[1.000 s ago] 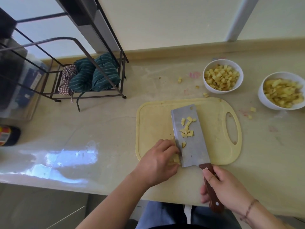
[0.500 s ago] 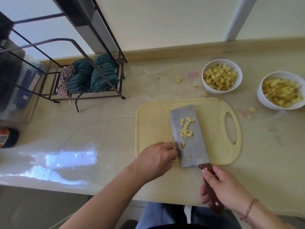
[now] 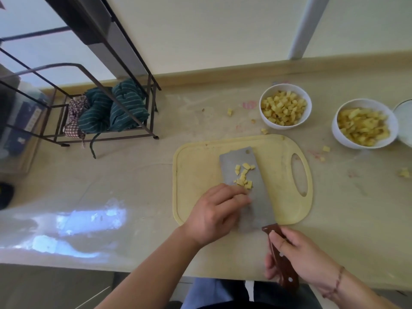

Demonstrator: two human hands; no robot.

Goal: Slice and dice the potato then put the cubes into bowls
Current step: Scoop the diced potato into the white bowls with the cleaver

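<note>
Left hand point(image 3: 217, 214) reaches forward, fingers bent; right hand point(image 3: 298, 256) curled in a grip

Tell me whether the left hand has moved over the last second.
Yes. The left hand slid right from the blade's edge, across the cleaver, toward the potato cubes.

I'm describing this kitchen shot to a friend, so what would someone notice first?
Probably the wide cleaver lying flat on the yellow cutting board at centre, with potato cubes piled on its blade. The left hand reaches onto the blade while the right hand holds the wooden handle. Two white bowls of cubes sit behind, to the right.
</note>
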